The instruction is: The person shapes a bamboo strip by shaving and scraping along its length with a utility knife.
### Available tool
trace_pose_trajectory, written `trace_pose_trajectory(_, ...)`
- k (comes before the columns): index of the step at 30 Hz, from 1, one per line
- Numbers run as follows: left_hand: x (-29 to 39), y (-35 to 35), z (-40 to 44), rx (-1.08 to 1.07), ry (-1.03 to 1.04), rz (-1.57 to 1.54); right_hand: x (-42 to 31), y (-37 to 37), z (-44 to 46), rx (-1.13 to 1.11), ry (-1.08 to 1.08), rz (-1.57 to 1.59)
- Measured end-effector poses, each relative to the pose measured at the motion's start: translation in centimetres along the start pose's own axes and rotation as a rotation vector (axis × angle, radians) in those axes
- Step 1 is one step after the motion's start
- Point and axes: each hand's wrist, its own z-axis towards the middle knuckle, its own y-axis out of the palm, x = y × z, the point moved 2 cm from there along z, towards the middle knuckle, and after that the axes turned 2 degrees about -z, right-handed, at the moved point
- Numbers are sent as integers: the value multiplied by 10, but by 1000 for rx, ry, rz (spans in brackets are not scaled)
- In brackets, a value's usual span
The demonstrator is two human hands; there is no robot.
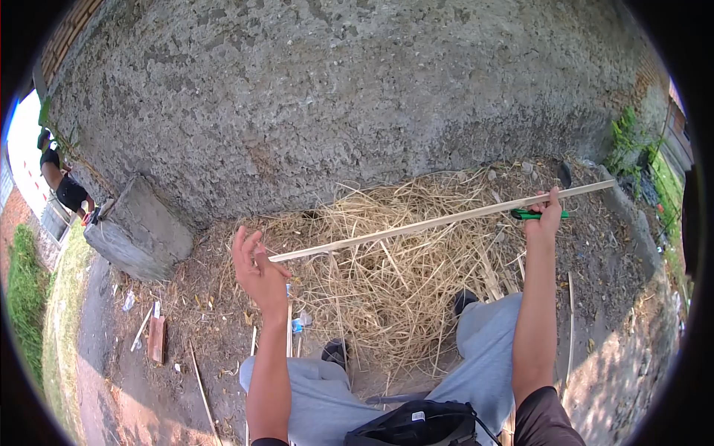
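A long, pale wooden strip (416,229), likely split bamboo, stretches between my hands, tilted up towards the right. Near its right end, my right hand (549,213) is closed around the strip. That same hand also holds a green-handled tool (529,214), whose working end I cannot make out. At the strip's left end, my left hand (260,276) has its fingers spread, with the tip beside the thumb; whether they touch is unclear. Below the strip lies a heap of thin, straw-coloured shavings (401,290), between and beyond my feet.
A rough grey wall (357,97) rises ahead. At left stands a concrete block (141,230), with another person (67,182) beyond it. A reddish-brown piece (156,339) and a loose stick (202,386) lie on the ground. A black bag (416,425) rests at my lap.
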Motion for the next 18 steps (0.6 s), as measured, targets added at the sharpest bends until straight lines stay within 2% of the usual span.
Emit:
trace_pose_trajectory(1, 5, 1, -1, 19, 9, -19, 1, 0, -2, 0, 2, -2)
trace_pose_trajectory(3, 7, 3, -1, 164, 194, -69, 0, 1, -3, 5, -21, 8)
trace_pose_trajectory(7, 2, -1, -4, 137, 310, -22, -2, 3, -6, 32, -17, -1)
trace_pose_trajectory(9, -1, -1, -4, -12, 303, -4, -2, 3, -7, 62, 7, 12)
trace_pose_trajectory(13, 2, 8, -7, -133, 256, 22, -2, 1, -6, 31, 21, 20)
trace_pose_trajectory(15, 10, 13, -11, -136, 705, 652, -2, -1, -4, 38, 40, 25)
trace_pose_trajectory(16, 10, 13, -10, -134, 707, 650, -2, -2, -2, 35, 38, 27)
trace_pose_trajectory(18, 4, 16, -12, -366, 702, 757, -1, -4, 1, 3, 49, 17)
